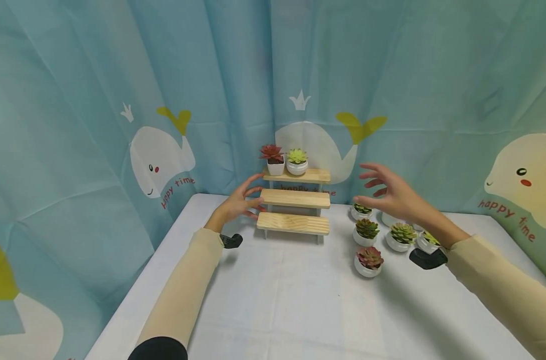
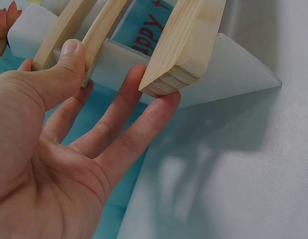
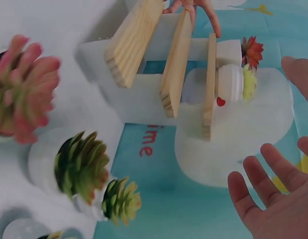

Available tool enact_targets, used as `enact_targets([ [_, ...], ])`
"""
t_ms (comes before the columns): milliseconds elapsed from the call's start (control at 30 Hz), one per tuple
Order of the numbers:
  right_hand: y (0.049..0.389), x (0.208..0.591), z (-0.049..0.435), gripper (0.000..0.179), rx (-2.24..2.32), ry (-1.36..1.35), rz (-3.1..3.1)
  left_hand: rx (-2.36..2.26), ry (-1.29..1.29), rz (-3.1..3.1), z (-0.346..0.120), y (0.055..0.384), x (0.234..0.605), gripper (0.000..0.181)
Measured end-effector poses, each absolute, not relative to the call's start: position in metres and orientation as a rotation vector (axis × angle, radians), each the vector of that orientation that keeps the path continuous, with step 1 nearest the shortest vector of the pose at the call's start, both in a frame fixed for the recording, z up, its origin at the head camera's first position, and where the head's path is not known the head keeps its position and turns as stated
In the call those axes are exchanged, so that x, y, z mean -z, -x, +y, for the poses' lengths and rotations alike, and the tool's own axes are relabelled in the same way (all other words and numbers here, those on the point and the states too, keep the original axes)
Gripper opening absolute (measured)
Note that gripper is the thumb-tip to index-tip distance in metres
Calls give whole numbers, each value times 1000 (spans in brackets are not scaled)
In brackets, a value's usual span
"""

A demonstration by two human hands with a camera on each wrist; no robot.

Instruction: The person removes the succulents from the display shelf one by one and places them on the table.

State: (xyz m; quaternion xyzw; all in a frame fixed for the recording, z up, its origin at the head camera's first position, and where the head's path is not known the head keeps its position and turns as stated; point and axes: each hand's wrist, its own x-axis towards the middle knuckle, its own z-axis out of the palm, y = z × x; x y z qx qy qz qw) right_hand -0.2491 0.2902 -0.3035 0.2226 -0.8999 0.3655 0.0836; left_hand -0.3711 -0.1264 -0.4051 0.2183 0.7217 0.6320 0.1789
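A three-step wooden stand [image 1: 295, 198] with pale side supports stands at the back of the table. On its top step are a red succulent [image 1: 273, 159] in a squarish white pot and a yellow-green succulent [image 1: 297, 161] in a round white pot. My left hand [image 1: 237, 202] is at the stand's left end; in the left wrist view its spread fingertips [image 2: 168, 99] touch the ends of the boards. Held in the air right of the stand, my right hand [image 1: 392, 192] has its fingers apart and nothing between them. It partly hides the potted succulents behind it.
Right of the stand are several potted succulents, among them a dark green one [image 1: 366, 232], a light green one [image 1: 400, 236] and a reddish one [image 1: 369, 262] nearest the front. A blue curtain [image 1: 236, 75] with whale prints hangs behind the white-covered table [image 1: 273, 310].
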Motion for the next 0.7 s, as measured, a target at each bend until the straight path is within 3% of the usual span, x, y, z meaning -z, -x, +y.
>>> enact_targets([
  [700, 313, 308, 232, 82, -1214, -683, -2716, -1785, -641, 2045, -126, 370, 405, 77],
])
